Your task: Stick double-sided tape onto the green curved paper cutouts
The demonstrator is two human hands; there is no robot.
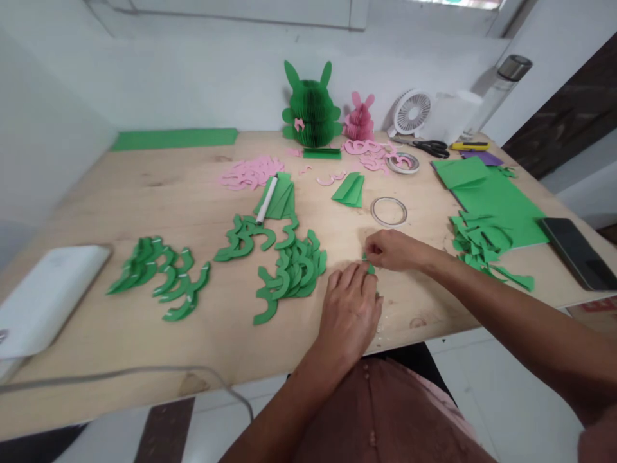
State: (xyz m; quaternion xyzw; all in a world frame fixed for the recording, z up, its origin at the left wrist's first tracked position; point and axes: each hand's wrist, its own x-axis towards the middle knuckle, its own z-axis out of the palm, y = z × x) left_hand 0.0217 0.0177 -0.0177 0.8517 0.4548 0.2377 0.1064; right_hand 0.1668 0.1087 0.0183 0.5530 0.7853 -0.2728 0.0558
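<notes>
Lying near tabletop's front edge (434, 329): green paper piece (371, 269) (likely light, bendy; hold by rim); left hand (351, 312) flattened, partly covering it; right hand (387, 249) curled, grip unclear.

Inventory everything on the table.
Curved cutouts: many, green, left
Thin cutouts: many, pink, rear
Folded stacks: two, green, middle
Stick: one, white, left stack
Eared figures: two, green and pink, rear
Folded strip: one, green, rear
Long strip: one, green, rear left
Rings: two, pale, middle right
Fan: one, white, rear
Container: one, white, rear
Scissors: one, black, rear
Cutter: one, yellow, right
Bottle: one, clear, right
Large paper: count unclear, green, right
Scraps: many, green, right
Small paper: one, purple, right
Phone: one, black, right
Device: one, white, left
Cable: one, grey, front
Left hand: one, bare, front
Right hand: one, bare, at green pieces
</notes>
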